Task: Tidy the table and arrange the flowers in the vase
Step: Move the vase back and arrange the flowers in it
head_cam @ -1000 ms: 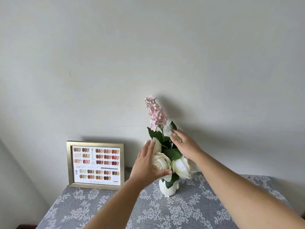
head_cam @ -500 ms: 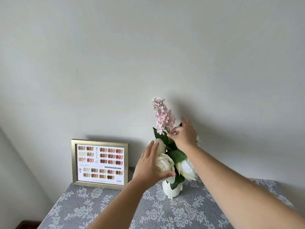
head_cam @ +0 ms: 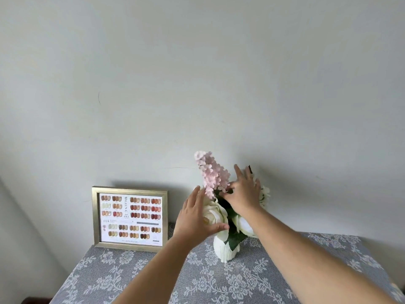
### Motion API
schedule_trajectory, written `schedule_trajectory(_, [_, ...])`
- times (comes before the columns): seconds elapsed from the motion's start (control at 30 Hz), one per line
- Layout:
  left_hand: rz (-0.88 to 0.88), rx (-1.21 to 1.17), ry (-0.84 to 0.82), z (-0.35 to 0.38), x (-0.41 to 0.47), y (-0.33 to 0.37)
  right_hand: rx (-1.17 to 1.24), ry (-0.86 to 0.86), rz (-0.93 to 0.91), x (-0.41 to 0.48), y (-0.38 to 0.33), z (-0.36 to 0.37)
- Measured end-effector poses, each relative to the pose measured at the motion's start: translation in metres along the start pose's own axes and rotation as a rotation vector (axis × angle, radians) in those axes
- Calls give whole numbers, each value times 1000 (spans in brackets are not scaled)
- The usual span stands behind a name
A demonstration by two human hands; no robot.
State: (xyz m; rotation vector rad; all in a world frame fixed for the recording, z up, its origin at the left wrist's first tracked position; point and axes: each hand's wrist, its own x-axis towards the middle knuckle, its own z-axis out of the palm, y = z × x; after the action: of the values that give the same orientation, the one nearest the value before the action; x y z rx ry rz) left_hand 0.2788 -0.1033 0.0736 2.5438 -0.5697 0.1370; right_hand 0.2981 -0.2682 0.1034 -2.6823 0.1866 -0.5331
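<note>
- Left hand [head_cam: 195, 218], fingers spread, palm against a white rose [head_cam: 213, 212] just above the vase [head_cam: 224, 250]
- Right hand [head_cam: 245, 194], fingers loose and splayed, touches the pink flower spike [head_cam: 211, 173] above the vase; grip unclear
- Framed colour chart [head_cam: 130, 218] left of the vase; both on a lace tablecloth [head_cam: 219, 279]

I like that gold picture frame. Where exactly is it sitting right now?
The gold picture frame stands at the table's back left, leaning against the wall, to the left of the white vase of flowers and just beyond the left hand.
</note>
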Motion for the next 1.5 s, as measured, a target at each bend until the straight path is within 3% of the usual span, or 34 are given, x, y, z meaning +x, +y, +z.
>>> schedule_trajectory(0.13, [1, -12, 12, -2, 0, 5, 92, -2, 34, 3, -1, -9])
schedule_trajectory(0.3, [-4, -39, 22, -1, 0, 8, -9, -60, 72, 9, -4, -6])
schedule_trajectory(0.53, [-15, -53, 17, -3, -1, 4, 53, -104, 90, 15, -12, -4])
schedule_trajectory(1.07, [-33, -53, 55, 0, 3, 10, 214, -35, 62, -10, 9, -10])
schedule_trajectory(1.5, [-59, -21, 29, 0, 4, 13, 42, -20, 5, -13, 9, -19])
